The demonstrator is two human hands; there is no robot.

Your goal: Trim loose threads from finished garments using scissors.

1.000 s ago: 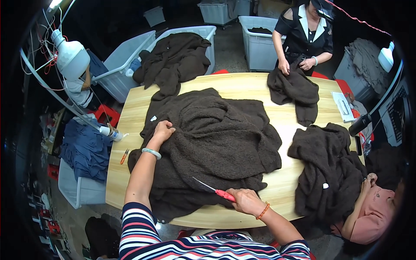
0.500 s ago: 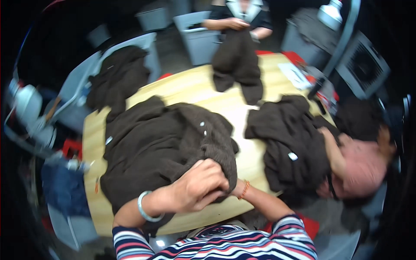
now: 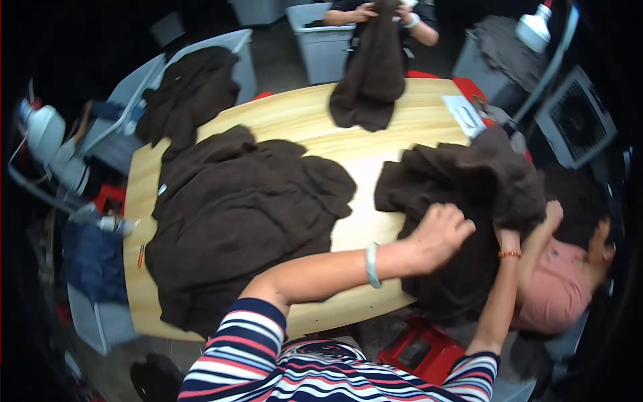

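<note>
Both hands have swung to the table's (image 3: 281, 114) right end, so 1 garment (image 3: 516, 177) is now raised over the pile (image 3: 408, 187) there. The left hand (image 3: 439, 240) is half-uncurled, apparently empty; cloth hides the fingers of the right hand (image 3: 508, 238), so its grip cannot be told.

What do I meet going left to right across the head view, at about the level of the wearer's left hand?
Blue cloth, small orange tool, large brown garment pile, pale bracelet, left hand, orange beaded bracelet, co-worker's pink top.
</note>
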